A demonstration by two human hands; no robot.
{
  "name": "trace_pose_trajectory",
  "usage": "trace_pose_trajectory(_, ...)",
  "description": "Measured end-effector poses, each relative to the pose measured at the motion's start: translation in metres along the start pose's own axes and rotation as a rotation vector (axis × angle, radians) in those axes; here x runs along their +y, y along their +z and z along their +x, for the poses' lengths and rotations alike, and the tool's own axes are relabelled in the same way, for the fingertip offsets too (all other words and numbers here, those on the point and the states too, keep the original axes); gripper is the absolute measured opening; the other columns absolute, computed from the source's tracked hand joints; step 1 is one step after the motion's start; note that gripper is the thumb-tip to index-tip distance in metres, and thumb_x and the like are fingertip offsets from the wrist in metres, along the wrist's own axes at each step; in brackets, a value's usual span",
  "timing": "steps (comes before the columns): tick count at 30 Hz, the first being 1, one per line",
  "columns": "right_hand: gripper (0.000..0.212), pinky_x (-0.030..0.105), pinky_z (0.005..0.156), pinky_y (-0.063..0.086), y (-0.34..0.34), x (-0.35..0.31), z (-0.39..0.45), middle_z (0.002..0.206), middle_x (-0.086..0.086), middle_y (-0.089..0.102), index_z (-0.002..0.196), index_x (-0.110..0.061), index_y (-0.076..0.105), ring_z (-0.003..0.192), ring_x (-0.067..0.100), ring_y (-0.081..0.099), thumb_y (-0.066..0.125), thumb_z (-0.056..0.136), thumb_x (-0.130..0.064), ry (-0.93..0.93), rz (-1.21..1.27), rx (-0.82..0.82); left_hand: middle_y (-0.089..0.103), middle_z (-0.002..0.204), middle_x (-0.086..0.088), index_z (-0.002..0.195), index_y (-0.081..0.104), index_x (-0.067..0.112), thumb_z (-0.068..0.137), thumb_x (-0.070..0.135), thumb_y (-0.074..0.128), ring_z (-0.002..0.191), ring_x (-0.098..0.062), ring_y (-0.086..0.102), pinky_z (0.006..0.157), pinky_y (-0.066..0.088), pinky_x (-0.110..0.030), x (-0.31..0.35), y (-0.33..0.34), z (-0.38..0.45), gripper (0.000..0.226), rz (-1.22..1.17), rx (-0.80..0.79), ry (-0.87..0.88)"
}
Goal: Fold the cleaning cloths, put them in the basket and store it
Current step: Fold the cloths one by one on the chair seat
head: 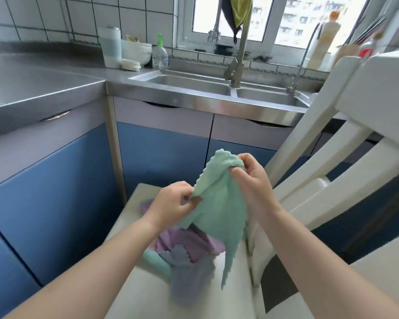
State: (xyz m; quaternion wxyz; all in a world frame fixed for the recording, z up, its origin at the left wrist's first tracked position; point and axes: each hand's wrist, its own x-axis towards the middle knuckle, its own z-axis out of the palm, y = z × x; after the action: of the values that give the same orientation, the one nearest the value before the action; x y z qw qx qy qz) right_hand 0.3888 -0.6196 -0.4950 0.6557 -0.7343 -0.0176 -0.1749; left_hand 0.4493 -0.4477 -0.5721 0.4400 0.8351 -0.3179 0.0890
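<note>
A mint-green cleaning cloth [219, 203] hangs in the air above a white chair seat [148, 295]. My left hand [171, 203] pinches its lower left edge. Higher up, my right hand [251, 178] grips its top corner. The cloth droops down to the right in a long point. Under it, on the seat, lie a crumpled purple cloth [189, 245], a grey-blue cloth [189, 279] and part of another mint-green cloth [157, 261]. No basket is in view.
The chair's white slatted back [332, 157] rises at the right. Blue cabinet doors [55, 192] stand under a steel counter [32, 84]. A double sink [194, 84] with a tap [240, 56] lies behind. Bottles and containers stand near the tiled wall.
</note>
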Motion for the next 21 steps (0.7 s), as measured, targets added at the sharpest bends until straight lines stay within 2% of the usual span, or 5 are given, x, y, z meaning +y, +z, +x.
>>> trace_pose_trajectory(3,0.01,0.025,0.054,0.042,-0.009,-0.023,0.006,0.064,-0.004,0.053,0.066,-0.029,0.057,0.058,0.015,0.049,0.055,0.072,-0.022,0.006,0.101,-0.013,0.066,0.09,-0.004,0.081,0.07,0.011,0.087,0.031,0.063,0.083,-0.009,0.061,0.074,0.046,-0.016,0.011,-0.013,-0.001,0.022,-0.288,0.067,-0.086)
trace_pose_trajectory(6,0.007,0.024,0.054,0.045,-0.017,-0.037,0.006,0.067,-0.003,0.056,0.069,-0.028,0.06,0.058,0.014,0.052,0.057,0.073,-0.023,-0.016,0.156,-0.077,0.068,0.079,0.003,0.088,0.068,0.017,0.086,0.043,0.06,0.064,-0.008,0.058,0.06,0.047,-0.023,0.021,-0.027,-0.008,0.027,-0.516,0.066,-0.151)
trace_pose_trajectory(10,0.003,0.027,0.056,0.048,-0.018,-0.027,0.005,0.069,-0.002,0.061,0.074,-0.027,0.062,0.06,0.016,0.057,0.061,0.073,-0.024,0.025,0.194,-0.066,0.042,0.058,0.01,0.08,0.051,0.023,0.085,0.063,0.042,0.052,-0.004,0.034,0.05,0.031,-0.019,0.013,-0.047,-0.016,0.041,-0.152,0.204,-0.043)
trace_pose_trajectory(13,0.009,0.029,0.055,0.047,-0.018,-0.023,0.004,0.068,-0.003,0.06,0.071,-0.028,0.059,0.06,0.017,0.056,0.067,0.071,-0.023,0.038,0.206,-0.048,0.046,0.06,-0.003,0.077,0.051,0.025,0.085,0.058,0.049,0.051,-0.005,0.037,0.049,0.032,-0.019,0.02,-0.072,-0.024,0.034,-0.03,0.254,0.025)
trace_pose_trajectory(21,0.038,0.04,0.069,0.049,-0.008,-0.023,0.011,0.082,0.002,0.069,0.089,-0.028,0.07,0.07,0.024,0.058,0.051,0.087,0.005,-0.09,0.156,-0.231,0.06,0.074,0.005,0.079,0.063,0.026,0.067,0.056,0.069,0.064,-0.01,0.056,0.059,0.045,-0.027,0.009,-0.141,-0.042,0.033,0.196,-0.321,-0.23)
